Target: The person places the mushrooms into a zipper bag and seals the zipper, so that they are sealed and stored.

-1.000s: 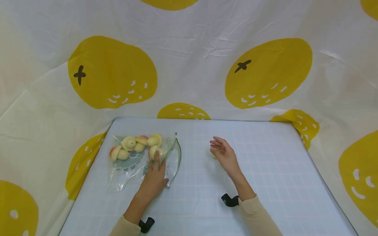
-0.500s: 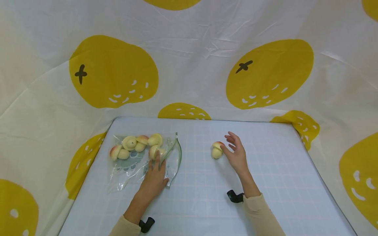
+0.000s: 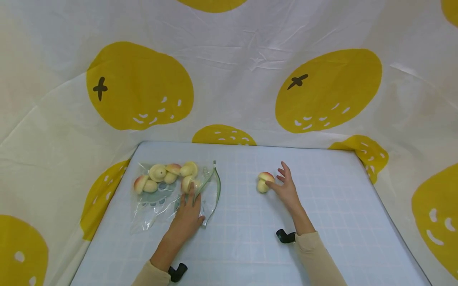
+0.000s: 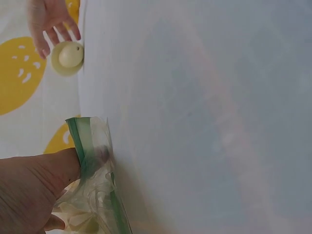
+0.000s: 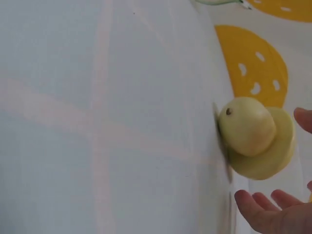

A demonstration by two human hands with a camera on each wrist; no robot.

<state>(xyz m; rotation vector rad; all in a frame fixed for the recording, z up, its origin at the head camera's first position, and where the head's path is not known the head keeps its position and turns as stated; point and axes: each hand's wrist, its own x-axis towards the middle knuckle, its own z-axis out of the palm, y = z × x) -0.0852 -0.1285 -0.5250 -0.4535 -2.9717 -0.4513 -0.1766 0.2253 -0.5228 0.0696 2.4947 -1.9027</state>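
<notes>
Your right hand (image 3: 288, 191) has hold of nothing: its fingers are spread, with a generous gap between thumb and fingertips; you can't tell whether the thumb touches the loose, rounded, pale-yellow mushroom with a red-blushed cap (image 3: 262, 186) just to its left. That mushroom lies with its long axis running roughly between the table's far and near edges, cap toward the far edge, stem toward you, so your right hand is clearly the nearer one and comes alongside it. It rests on the pale blue, faintly checked cloth (image 3: 232, 254) covering the table, closer to the far edge. Your left hand (image 3: 186, 216) rests with outstretched fingers on the clear plastic bag with green sealing strips (image 3: 164, 206). The bag lies by the left edge, toward the far left corner, its green-stripped mouth facing the right edge, with five similar mushrooms (image 3: 157, 173) inside.
</notes>
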